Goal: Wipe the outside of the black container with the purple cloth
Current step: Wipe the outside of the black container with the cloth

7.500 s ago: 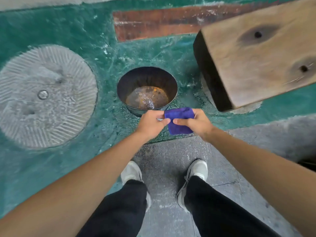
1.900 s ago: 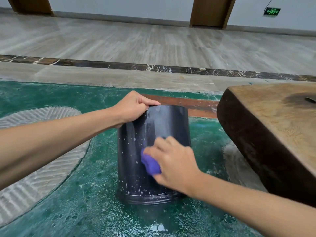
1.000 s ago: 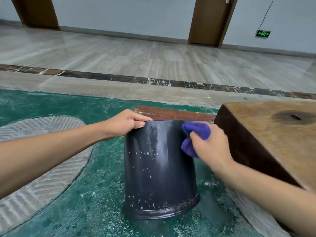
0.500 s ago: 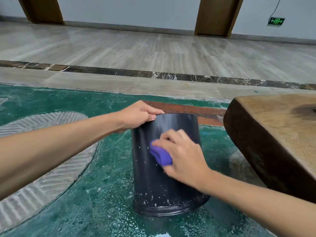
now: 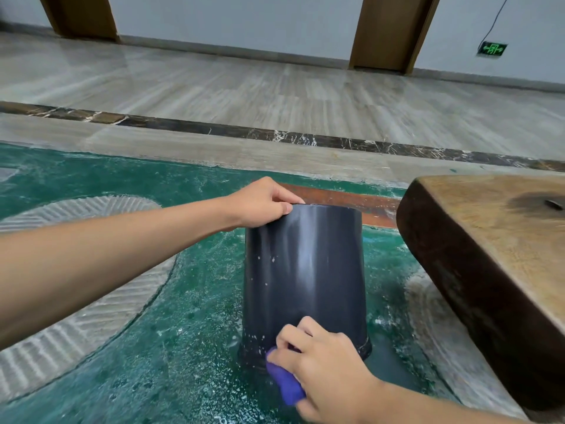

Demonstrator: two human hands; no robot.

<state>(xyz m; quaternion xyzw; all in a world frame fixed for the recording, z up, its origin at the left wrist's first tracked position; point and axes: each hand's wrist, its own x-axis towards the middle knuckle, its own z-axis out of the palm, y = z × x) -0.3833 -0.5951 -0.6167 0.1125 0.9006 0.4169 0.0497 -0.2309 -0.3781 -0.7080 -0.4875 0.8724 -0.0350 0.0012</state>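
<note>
The black container [image 5: 305, 270] stands upside down on the green floor, its wall speckled with small white spots. My left hand [image 5: 260, 203] grips its top edge at the upper left. My right hand [image 5: 324, 368] presses the bunched purple cloth [image 5: 286, 382] against the container's lower front, near the rim that rests on the floor. Only the cloth's left part shows below my fingers.
A thick brown wooden slab [image 5: 489, 255] juts in close on the right of the container. A grey ribbed round patch [image 5: 76, 286] lies on the floor to the left. The green floor [image 5: 183, 347] is wet and gritty; pale tiled floor [image 5: 275, 96] stretches beyond.
My right hand has slid the cloth down the container's front from mid height to its bottom rim. My left hand keeps its hold on the top edge.
</note>
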